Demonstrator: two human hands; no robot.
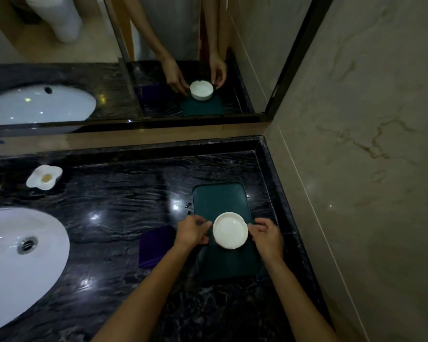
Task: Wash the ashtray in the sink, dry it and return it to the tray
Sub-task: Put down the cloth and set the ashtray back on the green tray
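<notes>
A round white ashtray (230, 230) rests over the middle of a dark green rectangular tray (218, 196) on the black marble counter. My left hand (192, 230) grips the ashtray's left rim with its fingertips. On the opposite rim, my right hand (267, 234) pinches it the same way. The white oval sink (8, 257) with its metal drain lies at the far left. A folded purple cloth (155, 245) lies on the counter just left of the tray, partly behind my left wrist.
A white flower-shaped soap dish (44, 177) stands at the back left of the counter. A mirror (134, 58) runs along the back wall and reflects my hands and the ashtray. A beige marble wall (356, 169) closes off the right side.
</notes>
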